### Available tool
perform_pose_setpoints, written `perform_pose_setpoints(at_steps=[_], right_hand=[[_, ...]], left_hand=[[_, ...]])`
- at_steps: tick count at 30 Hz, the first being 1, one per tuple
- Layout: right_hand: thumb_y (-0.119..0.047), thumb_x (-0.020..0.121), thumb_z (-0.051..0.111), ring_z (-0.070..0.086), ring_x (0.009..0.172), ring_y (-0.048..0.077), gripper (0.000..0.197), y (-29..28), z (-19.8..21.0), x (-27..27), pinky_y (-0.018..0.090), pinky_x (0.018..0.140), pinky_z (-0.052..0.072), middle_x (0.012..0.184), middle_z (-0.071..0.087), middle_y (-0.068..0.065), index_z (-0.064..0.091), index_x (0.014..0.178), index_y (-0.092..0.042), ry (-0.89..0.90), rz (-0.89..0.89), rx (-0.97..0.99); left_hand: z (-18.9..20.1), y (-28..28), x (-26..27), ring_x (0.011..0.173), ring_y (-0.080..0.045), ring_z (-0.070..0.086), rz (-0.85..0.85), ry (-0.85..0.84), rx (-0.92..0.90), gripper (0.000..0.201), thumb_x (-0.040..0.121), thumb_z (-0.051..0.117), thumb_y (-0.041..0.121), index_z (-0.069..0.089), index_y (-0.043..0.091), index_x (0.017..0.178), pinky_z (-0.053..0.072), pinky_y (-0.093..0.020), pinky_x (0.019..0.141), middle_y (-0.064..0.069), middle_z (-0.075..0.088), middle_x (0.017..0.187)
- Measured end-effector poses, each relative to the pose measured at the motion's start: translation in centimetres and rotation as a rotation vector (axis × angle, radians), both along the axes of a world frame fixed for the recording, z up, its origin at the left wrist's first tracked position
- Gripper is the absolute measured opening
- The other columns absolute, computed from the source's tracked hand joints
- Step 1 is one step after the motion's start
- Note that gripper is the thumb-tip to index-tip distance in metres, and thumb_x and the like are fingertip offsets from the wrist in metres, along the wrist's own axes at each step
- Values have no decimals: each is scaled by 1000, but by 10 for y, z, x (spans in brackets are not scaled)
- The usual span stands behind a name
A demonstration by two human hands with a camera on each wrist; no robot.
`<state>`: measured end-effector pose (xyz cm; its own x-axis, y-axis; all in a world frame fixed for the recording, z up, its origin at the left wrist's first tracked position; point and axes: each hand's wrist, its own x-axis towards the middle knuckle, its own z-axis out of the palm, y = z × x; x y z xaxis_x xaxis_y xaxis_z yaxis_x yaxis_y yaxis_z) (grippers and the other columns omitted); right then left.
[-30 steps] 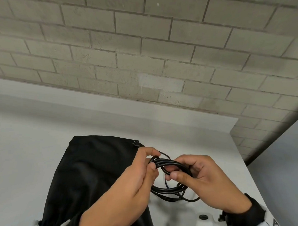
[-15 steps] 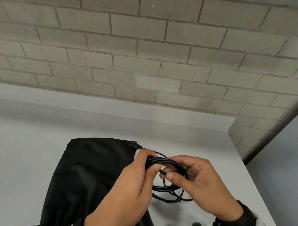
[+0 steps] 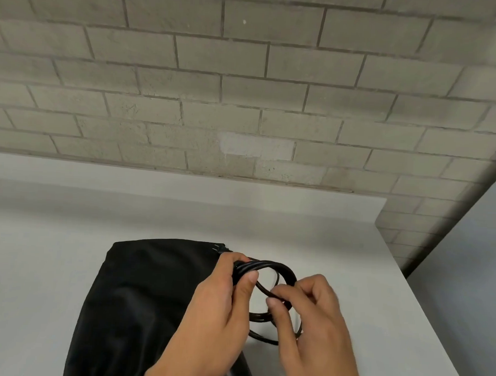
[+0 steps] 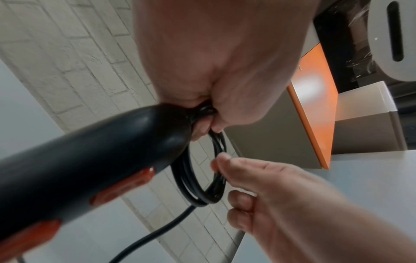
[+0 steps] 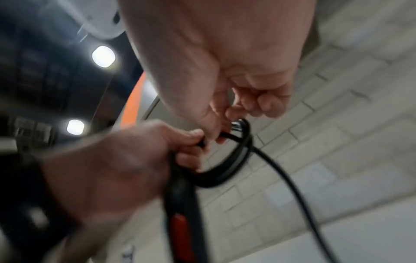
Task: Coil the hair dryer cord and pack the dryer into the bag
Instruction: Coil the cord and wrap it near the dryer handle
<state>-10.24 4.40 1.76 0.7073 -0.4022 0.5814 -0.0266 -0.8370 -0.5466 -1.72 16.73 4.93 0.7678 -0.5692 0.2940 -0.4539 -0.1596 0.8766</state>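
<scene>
Both hands are up over the white table (image 3: 67,265), working a black cord (image 3: 277,267) wound into loops. The left hand (image 3: 216,308) grips the bundled loops, thumb pressed on top. The right hand (image 3: 312,318) pinches a strand on the loops' right side, fingers curled. From the left wrist view, the dryer (image 4: 74,160), black with red buttons, hangs below the left hand, its cord end caught in that grip. The black bag (image 3: 145,297) lies flat on the table, left of the hands. A brick wall (image 3: 246,74) stands at the far side.
</scene>
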Motion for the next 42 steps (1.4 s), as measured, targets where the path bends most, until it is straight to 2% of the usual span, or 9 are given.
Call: perform_pose_setpoints(at_steps=[8, 14, 17, 25, 29, 31, 34, 38, 42], right_hand=[[-45, 73, 68, 46, 65, 11, 23, 4, 42, 0, 18, 67, 39, 67, 49, -3, 61, 69, -23, 310, 552, 939], [-35, 84, 60, 57, 114, 6, 26, 3, 17, 5, 15, 90, 45, 121, 58, -18, 64, 106, -49, 77, 352, 401], [-40, 94, 56, 64, 103, 7, 15, 4, 20, 5, 13, 85, 46, 106, 68, -19, 65, 103, -47, 2, 235, 353], [-40, 65, 78, 49, 44, 21, 35, -15, 37, -8, 29, 64, 46, 44, 46, 4, 74, 77, -7, 85, 561, 1303], [-22, 70, 80, 67, 93, 18, 27, -18, 24, -20, 27, 87, 49, 87, 71, 1, 71, 94, -20, 172, 669, 936], [-26, 75, 77, 47, 132, 10, 26, -15, 8, -22, 23, 108, 35, 126, 63, -6, 66, 99, -33, 135, 544, 640], [-16, 85, 68, 32, 141, 3, 24, -6, -3, -22, 15, 110, 27, 137, 55, -13, 63, 90, -39, 43, 463, 552], [-20, 87, 68, 64, 115, 23, 10, 2, -2, -27, 25, 92, 51, 90, 76, 13, 65, 84, -29, -126, 507, 946], [-42, 73, 73, 62, 44, 27, 36, -12, 5, -45, 22, 45, 47, 54, 61, 15, 71, 98, -17, 15, 564, 1230]], left_hand=[[-7, -4, -1, 51, -5, 50, 58, -16, -106, 17, 95, 45, 44, 56, 32, 101, 44, -23, 52, 0, 59, 61], [-7, -11, 12, 60, -11, 57, 125, 23, -238, 25, 91, 44, 50, 57, 32, 101, 49, -29, 61, -3, 62, 70], [-10, -17, 14, 56, -16, 51, 116, 21, -234, 15, 95, 43, 47, 56, 39, 97, 47, -33, 58, -3, 58, 65], [-16, -21, 20, 48, -12, 44, 91, -71, -172, 15, 97, 40, 46, 52, 37, 100, 44, -40, 46, -2, 52, 62], [-17, -22, 21, 48, -11, 42, 89, -79, -177, 13, 99, 40, 46, 51, 39, 100, 41, -38, 45, 4, 49, 58], [-19, -21, 24, 50, -7, 42, 82, -96, -172, 17, 102, 39, 45, 52, 34, 103, 40, -32, 47, 7, 50, 58], [-19, -21, 23, 51, -5, 43, 71, -99, -170, 23, 98, 40, 48, 53, 31, 104, 41, -29, 49, 7, 52, 60], [-18, -22, 17, 50, -9, 45, 102, -118, -175, 22, 97, 41, 47, 53, 30, 104, 42, -33, 49, 4, 52, 60], [-17, -20, 25, 52, -24, 48, 186, -108, -186, 15, 102, 42, 40, 53, 29, 102, 43, -38, 52, -5, 52, 62]])
